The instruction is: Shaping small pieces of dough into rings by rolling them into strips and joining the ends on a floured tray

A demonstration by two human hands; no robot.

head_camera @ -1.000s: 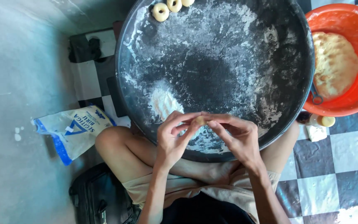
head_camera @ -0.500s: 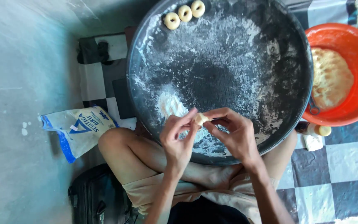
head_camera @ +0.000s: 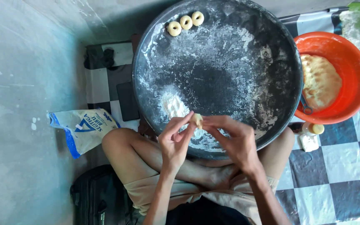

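Both my hands pinch one small dough piece [head_camera: 196,120] over the 6 o'clock edge of the big dark floured tray [head_camera: 246,41]. Left hand [head_camera: 175,139] grip closed on it with thumb and forefinger; right hand [head_camera: 235,139] grip closed on it from the other side. Flour pile [head_camera: 172,103] just at 10 o'clock of the dough. Three dough rings [head_camera: 186,22] at the tray's 11 o'clock rim. Orange bowl [head_camera: 351,62] of dough at 3 o'clock. Flour bag [head_camera: 82,127] at 9 o'clock on the floor.

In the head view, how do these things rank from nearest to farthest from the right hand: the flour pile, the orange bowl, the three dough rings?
From the right hand:
1. Flour pile, on the dark tray just left of the hand.
2. Orange bowl, to the right, beside the tray.
3. Three dough rings, at the tray's far rim.
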